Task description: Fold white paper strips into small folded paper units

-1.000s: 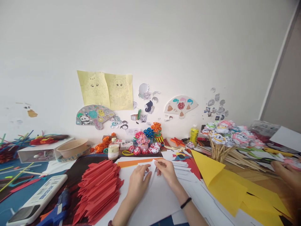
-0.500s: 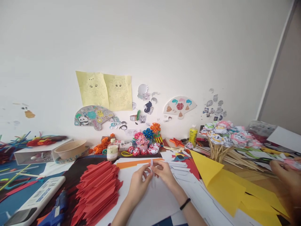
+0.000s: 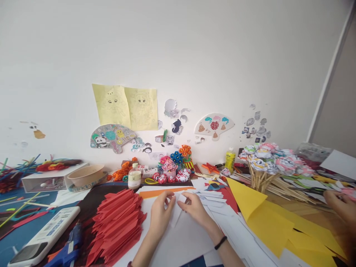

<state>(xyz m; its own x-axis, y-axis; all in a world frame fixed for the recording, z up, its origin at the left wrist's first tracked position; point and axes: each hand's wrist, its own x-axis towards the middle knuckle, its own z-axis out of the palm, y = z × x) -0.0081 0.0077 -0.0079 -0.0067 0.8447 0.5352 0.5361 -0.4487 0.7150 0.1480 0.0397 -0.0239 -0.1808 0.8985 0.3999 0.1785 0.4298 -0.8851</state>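
both hands work one small white paper piece (image 3: 178, 203), which lies on the white sheets (image 3: 189, 237) on the counter (image 3: 311, 211). left hand (image 3: 161, 215): fingers curled narrow, pinching the piece's left edge. right hand (image 3: 196, 208): fingertips pinching its right edge. the piece appears partly folded and not yet a finished shape. left of the left hand: a stack of folded red paper units (image 3: 116, 222). right of the right hand: yellow paper (image 3: 264, 215). far right: another person's hand (image 3: 340, 205).
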